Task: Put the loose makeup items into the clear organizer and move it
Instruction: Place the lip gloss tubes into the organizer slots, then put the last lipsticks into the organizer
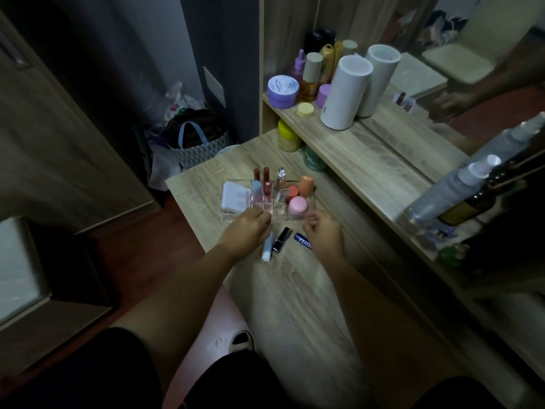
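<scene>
The clear organizer (227, 215) stands on the wooden table, holding a white compact (234, 197), upright lip tubes (267, 184), a pink round jar (298, 205) and an orange bottle (306, 184). Three loose items lie just in front of it: a white-and-blue tube (267, 248), a black lipstick (281, 239) and a blue Nivea stick (303, 241). My left hand (250, 228) rests at the organizer's front edge, fingers curled over the top of the white tube. My right hand (323, 231) hovers by the organizer's front right corner, fingers loosely bent, partly covering the Nivea stick.
A raised shelf (368, 149) runs along the right with bottles, a purple jar (282, 91) and two white cylinders (345, 93). A spray bottle (454, 190) and dark bottle stand nearer right. Bags (191, 143) sit on the floor beyond the table's far left corner.
</scene>
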Demonstrator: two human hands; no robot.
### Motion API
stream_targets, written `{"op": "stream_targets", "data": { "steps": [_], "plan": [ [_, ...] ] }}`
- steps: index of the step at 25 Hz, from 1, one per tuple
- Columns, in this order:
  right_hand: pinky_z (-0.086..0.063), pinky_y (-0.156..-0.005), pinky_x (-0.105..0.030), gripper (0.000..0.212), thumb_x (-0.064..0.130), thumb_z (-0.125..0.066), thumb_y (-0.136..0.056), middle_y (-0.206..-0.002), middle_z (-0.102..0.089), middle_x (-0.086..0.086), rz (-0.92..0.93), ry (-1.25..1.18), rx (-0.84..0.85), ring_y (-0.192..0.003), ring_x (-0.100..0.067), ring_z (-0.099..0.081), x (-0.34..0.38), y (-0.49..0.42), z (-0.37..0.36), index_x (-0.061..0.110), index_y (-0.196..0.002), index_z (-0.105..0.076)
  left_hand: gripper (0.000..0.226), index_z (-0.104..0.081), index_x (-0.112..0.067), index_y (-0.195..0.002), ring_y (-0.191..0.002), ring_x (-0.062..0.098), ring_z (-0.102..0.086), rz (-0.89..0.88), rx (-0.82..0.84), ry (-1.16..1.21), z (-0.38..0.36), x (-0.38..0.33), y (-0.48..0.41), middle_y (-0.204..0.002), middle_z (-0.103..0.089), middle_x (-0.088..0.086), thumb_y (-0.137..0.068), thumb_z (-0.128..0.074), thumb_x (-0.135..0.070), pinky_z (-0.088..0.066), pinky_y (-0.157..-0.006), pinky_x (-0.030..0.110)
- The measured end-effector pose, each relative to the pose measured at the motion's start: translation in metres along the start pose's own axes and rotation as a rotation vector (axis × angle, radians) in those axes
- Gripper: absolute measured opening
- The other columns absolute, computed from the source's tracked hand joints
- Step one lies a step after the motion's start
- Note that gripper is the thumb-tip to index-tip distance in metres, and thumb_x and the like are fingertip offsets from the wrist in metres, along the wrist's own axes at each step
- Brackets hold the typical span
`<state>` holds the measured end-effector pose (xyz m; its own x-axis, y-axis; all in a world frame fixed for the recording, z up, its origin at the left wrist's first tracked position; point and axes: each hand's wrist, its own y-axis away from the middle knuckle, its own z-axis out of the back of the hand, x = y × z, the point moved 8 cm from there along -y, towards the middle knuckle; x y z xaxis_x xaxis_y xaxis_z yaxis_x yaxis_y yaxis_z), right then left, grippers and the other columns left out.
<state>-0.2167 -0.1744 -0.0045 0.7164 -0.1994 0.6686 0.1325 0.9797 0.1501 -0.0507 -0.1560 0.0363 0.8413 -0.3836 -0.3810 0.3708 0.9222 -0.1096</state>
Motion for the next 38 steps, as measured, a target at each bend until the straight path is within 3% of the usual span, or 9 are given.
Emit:
{"op": "stream_targets", "data": {
  "steps": [7,11,17,20,24,27,31,33,38],
  "plan": [
    [-0.049,-0.091,-0.035,0.031,0.016,-0.058,-0.092,-0.118,-0.065,-0.012,0.047,0.196,0.081,-0.105,-0.026,-0.062,-0.016,0.030,-0.013,0.008,-0.121,-0.061,0.020,-0.059,0.000,-0.102,-0.087,0.039,-0.059,0.324,0.143,0.115,-0.050,0.018,0.032,-0.099,-0.059,0.025,-0.088,-0.055,-0.013,-0.045,-0.074,0.040],
    [-0.047,-0.081,-0.029,0.030,0.019,-0.060,-0.090,-0.115,-0.066,-0.011,0.023,0.234,0.163,-0.101,-0.024,-0.062,-0.016,0.041,-0.019,0.011,-0.120,-0.062,0.024,-0.059,-0.001,-0.096,-0.091,0.036,-0.062,0.489,0.139,0.249,-0.047,0.028,0.042,-0.097,-0.067,0.023,-0.079,-0.066,-0.016,-0.048,-0.075,0.038],
    [-0.049,-0.078,-0.026,0.027,0.019,-0.068,-0.084,-0.103,-0.073,-0.010,-0.151,0.088,0.189,-0.093,-0.019,-0.066,-0.028,0.049,-0.020,0.008,-0.109,-0.066,0.050,-0.055,0.000,-0.105,-0.101,0.035,-0.059,0.757,0.227,0.306,-0.059,0.037,0.055,-0.108,-0.063,0.022,-0.069,-0.079,-0.027,-0.047,-0.076,0.034],
    [-0.049,-0.077,-0.024,0.027,0.018,-0.071,-0.081,-0.101,-0.073,-0.009,-0.181,-0.186,0.159,-0.086,-0.015,-0.064,-0.016,0.041,-0.015,0.007,-0.106,-0.067,0.034,-0.063,-0.001,-0.096,-0.095,0.033,-0.064,0.779,0.072,0.399,-0.040,0.042,0.048,-0.098,-0.069,0.020,-0.074,-0.073,-0.025,-0.046,-0.075,0.032],
    [-0.043,-0.061,-0.003,0.029,0.015,-0.070,-0.083,-0.096,-0.067,-0.001,-0.067,-0.401,0.071,-0.073,0.000,-0.058,0.028,0.023,-0.010,0.010,-0.111,-0.064,0.027,-0.064,-0.002,-0.097,-0.087,0.028,-0.066,0.698,-0.171,0.496,0.006,0.053,0.027,-0.094,-0.071,0.017,-0.078,-0.070,-0.020,-0.046,-0.074,0.028],
    [-0.049,-0.073,-0.012,0.028,0.010,-0.070,-0.082,-0.103,-0.069,-0.006,0.001,-0.448,-0.038,-0.084,-0.008,-0.063,0.052,0.007,-0.012,0.008,-0.110,-0.064,0.027,-0.059,-0.004,-0.099,-0.086,0.025,-0.067,0.633,-0.278,0.564,0.031,0.061,0.013,-0.094,-0.070,0.015,-0.077,-0.070,-0.015,-0.053,-0.074,0.030],
    [-0.054,-0.074,-0.014,0.024,0.005,-0.071,-0.081,-0.093,-0.069,0.004,0.047,-0.447,-0.067,-0.079,-0.007,-0.064,0.065,-0.004,-0.030,0.005,-0.105,-0.064,0.027,-0.056,-0.003,-0.101,-0.086,0.028,-0.066,0.525,-0.264,0.526,0.034,0.064,-0.003,-0.099,-0.066,0.019,-0.078,-0.069,-0.009,-0.057,-0.077,0.039],
    [-0.051,-0.067,-0.003,0.023,0.004,-0.071,-0.080,-0.084,-0.062,0.016,0.058,-0.430,-0.085,-0.074,-0.004,-0.062,0.064,-0.006,-0.039,0.005,-0.101,-0.065,0.019,-0.058,-0.001,-0.096,-0.082,0.030,-0.064,0.483,-0.249,0.449,0.028,0.064,-0.007,-0.094,-0.065,0.021,-0.083,-0.065,-0.012,-0.055,-0.075,0.042],
    [-0.050,-0.071,-0.012,0.023,0.004,-0.069,-0.081,-0.102,-0.072,-0.008,0.023,-0.353,-0.119,-0.083,-0.007,-0.064,0.051,-0.008,-0.052,0.007,-0.104,-0.064,0.017,-0.055,-0.001,-0.095,-0.077,0.031,-0.062,0.474,-0.196,0.387,0.005,0.065,-0.009,-0.085,-0.068,0.019,-0.085,-0.060,-0.014,-0.043,-0.065,0.033]
  ]
}}
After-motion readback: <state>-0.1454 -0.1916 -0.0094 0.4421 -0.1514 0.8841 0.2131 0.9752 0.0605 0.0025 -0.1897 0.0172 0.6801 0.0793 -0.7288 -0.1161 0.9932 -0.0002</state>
